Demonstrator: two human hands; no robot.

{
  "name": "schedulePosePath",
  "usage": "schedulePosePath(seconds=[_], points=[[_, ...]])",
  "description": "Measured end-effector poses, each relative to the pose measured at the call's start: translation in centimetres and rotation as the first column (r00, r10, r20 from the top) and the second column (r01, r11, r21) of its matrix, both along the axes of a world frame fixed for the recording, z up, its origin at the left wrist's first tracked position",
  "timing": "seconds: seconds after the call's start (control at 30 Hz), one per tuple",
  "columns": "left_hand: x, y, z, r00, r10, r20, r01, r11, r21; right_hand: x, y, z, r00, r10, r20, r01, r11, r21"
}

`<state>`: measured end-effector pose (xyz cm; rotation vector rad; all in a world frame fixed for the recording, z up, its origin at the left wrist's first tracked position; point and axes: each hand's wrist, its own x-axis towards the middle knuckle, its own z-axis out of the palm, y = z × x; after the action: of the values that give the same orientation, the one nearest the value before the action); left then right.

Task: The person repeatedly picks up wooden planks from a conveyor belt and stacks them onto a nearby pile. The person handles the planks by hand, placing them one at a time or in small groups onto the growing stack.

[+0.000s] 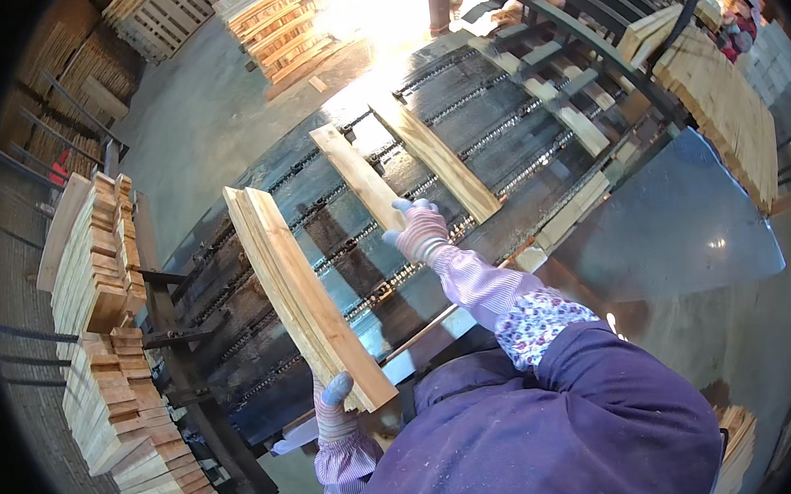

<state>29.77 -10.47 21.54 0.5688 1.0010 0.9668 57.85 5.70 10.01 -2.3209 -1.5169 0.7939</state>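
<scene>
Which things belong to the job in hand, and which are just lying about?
Likely part of the job:
Long pale wooden planks at the left hand
Single pale wooden plank at the right hand
Brown-streaked wooden plank, untouched
Dark metal chain conveyor beneath

Apparently just lying about:
Stacked pale wooden boards, far left
Tiered wooden pile beyond the conveyor
Smooth blue-grey sheet, right

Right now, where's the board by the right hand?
In the head view, the board lies near the middle on the dark table, its near end at the right hand, between the stacked boards on its left and another board on its right.
</scene>
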Motion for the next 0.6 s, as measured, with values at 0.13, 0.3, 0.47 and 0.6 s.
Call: schedulePosePath(seconds=[0.13,0.3,0.47,0.6], points=[[3.0,-0.1,-1.1,0.998,0.061,-0.021,-0.061,0.998,0.001,6.1,-1.0,0.3,0.998,-0.036,-0.044,0.042,0.987,0.158],[6.7,1.8,-2.2,0.998,-0.069,0.005,0.069,0.998,0.002,10.7,-0.3,-0.1,0.953,0.063,0.297,-0.025,0.991,-0.13],[11.9,5.3,-3.9,0.993,-0.117,0.014,0.117,0.993,-0.005,13.0,0.5,-0.7,0.999,-0.025,-0.048,0.019,0.994,-0.104],[16.4,7.7,-5.0,0.994,-0.101,0.043,0.097,0.992,0.085,15.8,0.0,-2.6,0.609,-0.004,-0.793,0.152,0.982,0.111]])
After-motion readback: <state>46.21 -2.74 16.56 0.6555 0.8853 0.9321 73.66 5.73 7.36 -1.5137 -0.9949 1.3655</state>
